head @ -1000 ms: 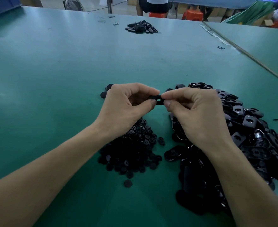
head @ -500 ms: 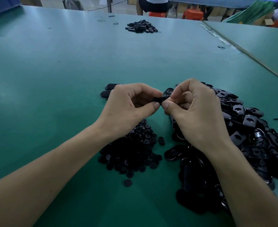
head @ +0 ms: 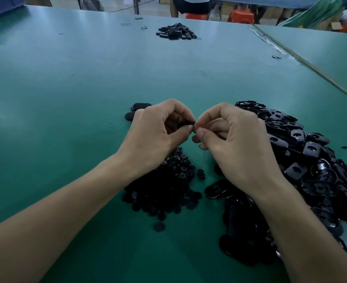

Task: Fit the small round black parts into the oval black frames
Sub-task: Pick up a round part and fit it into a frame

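A black piece (head: pixel 185 123) is held above the surface (head: pixel 66 99), near its front middle. The left hand (head: pixel 156 133) curls round it, and the right hand (head: pixel 236 144) pinches its end between thumb and forefinger. Round parts (head: pixel 168 186) lie heaped beneath the hands, frames (head: pixel 311 170) toward the right edge, and another pile (head: pixel 176 32) near the far edge.

- I see a green table top (head: pixel 76 78) under and all round the fingers (head: pixel 209 117), with soft glare streaks well left of them.
- Right of the fingers, a pale strip (head: pixel 311 67) marks the seam to a second green table (head: pixel 332 48).
- Far beyond the fingers: two orange stools (head: pixel 196 16), a person (head: pixel 191 5) seated on one, pale floor (head: pixel 150 5).
- Far beyond, left: a fan (head: pixel 90 5) and a blue bin (head: pixel 1 5).
- Far beyond, right: green sheeting (head: pixel 311 15).
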`<state>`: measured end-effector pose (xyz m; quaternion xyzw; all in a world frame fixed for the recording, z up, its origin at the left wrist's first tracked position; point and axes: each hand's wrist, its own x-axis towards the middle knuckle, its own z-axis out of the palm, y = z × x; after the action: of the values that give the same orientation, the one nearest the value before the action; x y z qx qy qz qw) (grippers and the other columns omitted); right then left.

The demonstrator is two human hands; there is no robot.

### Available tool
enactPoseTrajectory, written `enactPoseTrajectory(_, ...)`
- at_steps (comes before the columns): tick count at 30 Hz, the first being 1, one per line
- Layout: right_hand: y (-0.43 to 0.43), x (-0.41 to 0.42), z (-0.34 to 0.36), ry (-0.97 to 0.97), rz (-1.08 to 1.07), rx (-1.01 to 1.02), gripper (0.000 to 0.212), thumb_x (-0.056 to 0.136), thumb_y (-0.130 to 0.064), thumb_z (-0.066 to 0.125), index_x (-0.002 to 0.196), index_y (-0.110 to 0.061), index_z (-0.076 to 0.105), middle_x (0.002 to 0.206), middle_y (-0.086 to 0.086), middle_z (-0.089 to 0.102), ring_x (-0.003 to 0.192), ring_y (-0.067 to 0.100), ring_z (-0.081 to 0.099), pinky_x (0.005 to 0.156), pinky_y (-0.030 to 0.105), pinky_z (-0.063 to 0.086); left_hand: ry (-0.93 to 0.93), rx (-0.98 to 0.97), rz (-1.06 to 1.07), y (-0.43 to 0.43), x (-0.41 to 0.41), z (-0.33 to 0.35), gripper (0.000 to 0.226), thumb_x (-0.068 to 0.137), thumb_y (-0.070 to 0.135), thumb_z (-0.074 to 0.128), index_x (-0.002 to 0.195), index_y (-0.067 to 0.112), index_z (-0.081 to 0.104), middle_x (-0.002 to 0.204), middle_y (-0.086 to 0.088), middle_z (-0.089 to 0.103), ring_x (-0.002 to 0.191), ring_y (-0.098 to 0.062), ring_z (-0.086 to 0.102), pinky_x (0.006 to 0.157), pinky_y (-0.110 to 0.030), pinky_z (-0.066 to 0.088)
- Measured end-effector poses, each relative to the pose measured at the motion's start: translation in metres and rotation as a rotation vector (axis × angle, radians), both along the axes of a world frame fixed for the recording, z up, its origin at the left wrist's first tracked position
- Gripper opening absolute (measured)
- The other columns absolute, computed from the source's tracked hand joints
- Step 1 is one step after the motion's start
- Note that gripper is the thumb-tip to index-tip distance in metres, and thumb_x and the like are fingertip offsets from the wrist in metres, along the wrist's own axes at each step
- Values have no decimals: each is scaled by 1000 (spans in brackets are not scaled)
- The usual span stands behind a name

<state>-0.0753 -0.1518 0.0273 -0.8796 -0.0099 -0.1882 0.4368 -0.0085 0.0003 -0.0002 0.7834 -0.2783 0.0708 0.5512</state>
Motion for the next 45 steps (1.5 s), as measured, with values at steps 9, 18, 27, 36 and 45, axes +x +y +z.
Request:
enactPoseTrajectory(9, -12, 6, -1, 14, 2, 20, 18, 87, -16, 75, 104, -24, 76, 88, -12, 75, 83, -1, 70, 84, 26, 58, 223, -214, -173, -2, 2, 4, 20, 86, 1, 73, 91, 20, 67, 72, 8, 72, 62, -2, 62, 60, -15, 49)
enactPoseTrajectory(18, -16, 5, -2, 41, 60, 126, 15, 86, -16, 76, 82, -30, 74, 77, -13, 75, 73, 5, 73, 76, 35, 61, 366, -297, -221, 3, 4, 4, 17, 84, -4, 72, 90, 12, 70, 77, -4, 75, 66, -12, 69, 67, -21, 55)
enactPoseTrajectory(27, -18, 4, -3, 76, 60, 128, 6, 85, -20, 73, 80, -24, 72, 68, -9, 72, 58, 6, 63, 55, 26, 48, 353, -269, -223, 1, 1, 5, 17, 73, 11, 79, 88, 12, 72, 76, -4, 75, 68, -14, 70, 69, -24, 58)
enactPoseTrajectory(36, -15, 2, 0, 71, 45, 134, 6, 75, -31, 68, 74, -25, 71, 64, -10, 70, 54, 4, 59, 54, 24, 44, 342, -252, -222, 3, 0, 9, 19, 66, 17, 81, 83, 15, 75, 73, -7, 76, 61, -13, 69, 63, -20, 56)
enactPoseTrajectory(45, -18, 2, -1, 74, 89, 82, 8, 86, -19, 74, 82, -25, 74, 68, -10, 71, 57, 2, 61, 57, 22, 44, 289, -223, -193, 8, 2, 11, 27, 74, -8, 81, 71, 19, 76, 65, -6, 73, 54, -12, 68, 56, -18, 53)
